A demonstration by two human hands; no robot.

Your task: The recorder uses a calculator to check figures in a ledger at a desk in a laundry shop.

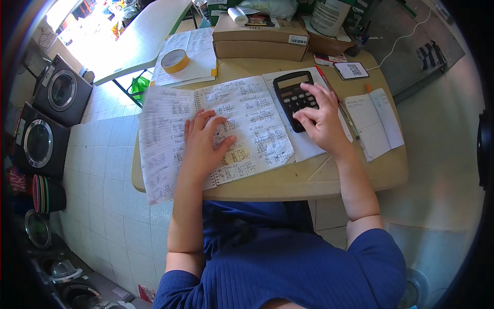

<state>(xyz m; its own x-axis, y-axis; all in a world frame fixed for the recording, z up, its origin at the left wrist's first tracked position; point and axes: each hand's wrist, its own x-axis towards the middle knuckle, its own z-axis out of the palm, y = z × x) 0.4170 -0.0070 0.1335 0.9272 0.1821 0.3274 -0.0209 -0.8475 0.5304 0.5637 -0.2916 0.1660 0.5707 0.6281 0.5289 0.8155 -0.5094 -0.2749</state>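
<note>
An open spiral notebook filled with handwriting lies before me on the table. My left hand rests on it near the spiral binding, palm down with fingers apart. To the right is a black calculator, set on white paper. Over its keys hovers my right hand, fingers bent and spread; part of the keypad is hidden under it. Whether a fingertip presses a key I cannot tell. A red pen lies just beyond that hand.
A roll of yellow tape sits on papers at the back left, beside a cardboard box. On the right are a phone on a white cable and a small open notebook. Front-loading washers stand along the left wall.
</note>
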